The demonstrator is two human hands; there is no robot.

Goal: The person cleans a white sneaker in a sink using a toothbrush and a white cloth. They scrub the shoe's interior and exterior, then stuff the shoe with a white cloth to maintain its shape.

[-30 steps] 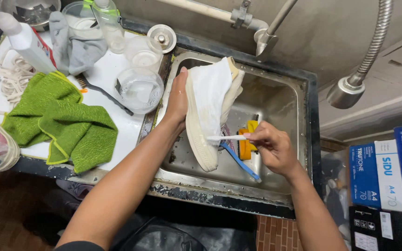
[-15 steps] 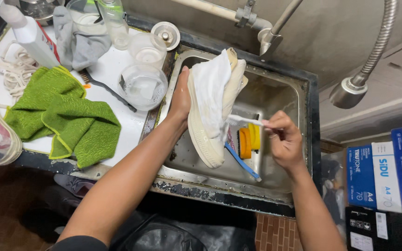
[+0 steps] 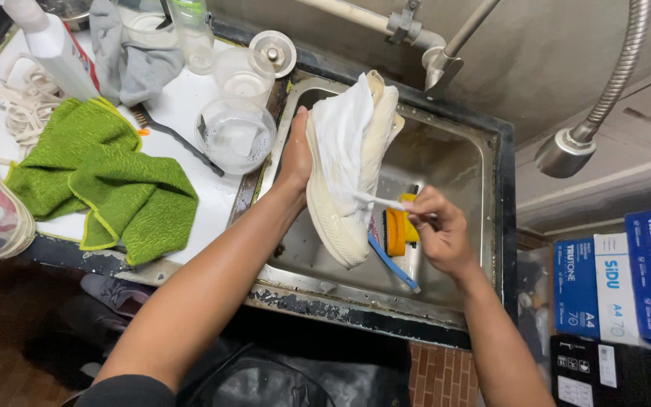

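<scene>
The right hand (image 3: 437,232) has slid up and in since a second ago: the thin white brush (image 3: 377,200) that was down near the shoe's lower sidewall now meets the upper's side about midway along, and the view has crept a little closer to the sink. The left hand (image 3: 295,154) is where it was, pressed along the far edge of the white shoe (image 3: 344,162), tipping it on its side over the steel sink (image 3: 484,162), toe end low toward the near rim, heel end up toward the tap (image 3: 440,66).

This looks like the scrubbing step, mid-stroke. The right fingers are pinched narrow around the brush handle, bristle end touching the fabric. The left is clamped on the shoe with its palm flat; its fingertips are behind the shoe, so I can't see how far they wrap.

As I read it, the next pass calls for short, light strokes while the left hand holds the shoe firm, turning it to bring up an unbrushed patch.

Hard to make out: the bristles blend into the white upper, so wet or dry, soaped or not, I can't say. Behind the shoe lie an orange-and-yellow scrubber (image 3: 397,230) and a blue handle (image 3: 393,265), both partly covered. On the counter sit a green cloth (image 3: 107,185) and a clear bowl (image 3: 235,136), contents unclear.
</scene>
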